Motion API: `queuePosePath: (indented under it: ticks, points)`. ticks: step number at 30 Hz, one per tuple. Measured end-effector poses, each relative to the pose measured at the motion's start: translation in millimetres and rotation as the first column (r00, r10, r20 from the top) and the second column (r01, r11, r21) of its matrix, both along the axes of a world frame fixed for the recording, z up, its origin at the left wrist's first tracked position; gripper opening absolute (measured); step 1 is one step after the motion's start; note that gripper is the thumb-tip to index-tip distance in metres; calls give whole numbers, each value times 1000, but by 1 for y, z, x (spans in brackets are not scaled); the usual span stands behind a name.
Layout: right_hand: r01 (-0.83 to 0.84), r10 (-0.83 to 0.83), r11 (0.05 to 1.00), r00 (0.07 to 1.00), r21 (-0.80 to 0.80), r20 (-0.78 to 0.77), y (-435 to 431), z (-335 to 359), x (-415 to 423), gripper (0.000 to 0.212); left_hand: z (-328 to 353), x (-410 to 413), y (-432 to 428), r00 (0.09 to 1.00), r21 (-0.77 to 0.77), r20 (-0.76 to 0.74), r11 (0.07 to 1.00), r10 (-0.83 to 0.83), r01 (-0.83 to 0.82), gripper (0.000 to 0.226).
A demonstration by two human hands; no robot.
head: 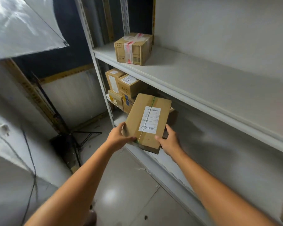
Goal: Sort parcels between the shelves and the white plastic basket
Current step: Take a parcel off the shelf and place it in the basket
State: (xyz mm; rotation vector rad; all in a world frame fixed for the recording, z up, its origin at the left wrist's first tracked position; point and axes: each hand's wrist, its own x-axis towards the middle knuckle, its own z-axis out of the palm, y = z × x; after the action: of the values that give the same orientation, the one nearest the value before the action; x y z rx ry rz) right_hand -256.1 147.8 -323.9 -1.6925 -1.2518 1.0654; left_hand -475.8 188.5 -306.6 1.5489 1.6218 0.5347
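While both forearms reach in from the near edge, the left hand [119, 136] and right hand [169, 141] are clamped on the near corners of the parcel [151, 142], one to each side, thumbs on its top face and fingers along its sides. Parcel: a flat cardboard box, label [149, 119] upward. Its near end overhangs the front edge of the lower shelf [211, 149] and its far end lies over that shelf; whether its underside touches the shelf cannot be told.

Step in hand, as judged: seating the parcel on the lower shelf. To do it well, hold the box level, lower the far end first, then push it inward until nothing overhangs; the two-sided grip guards against twisting. Steer it right of the stack [121, 88] of smaller boxes at the far left of the same shelf, just beyond it, so none is knocked. Stay low under the lip of the upper shelf [203, 82], where a taped box [132, 48] stands at the far left. No white basket is in view.
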Motion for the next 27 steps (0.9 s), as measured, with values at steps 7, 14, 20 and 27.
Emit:
queuePosePath:
  ticks: [7, 14, 20, 27]
  points:
    - [-242, 243, 964, 970, 108, 7, -52, 33, -31, 63, 30, -37, -116, 963, 128, 40, 955, 265, -268, 93]
    - [-468, 470, 864, 882, 185, 31, -100, 65, -89, 70, 56, -92, -211, 872, 179, 218, 861, 438, -477, 79]
    - [-626, 625, 766, 778, 147, 62, -153, 58, -128, 77, 37, -123, -294, 790, 139, 308, 796, 530, -589, 90]
    - [-793, 795, 599, 605, 107, 37, -207, 42, -149, 80, 8, -125, -387, 650, 157, 254, 633, 716, -758, 76]
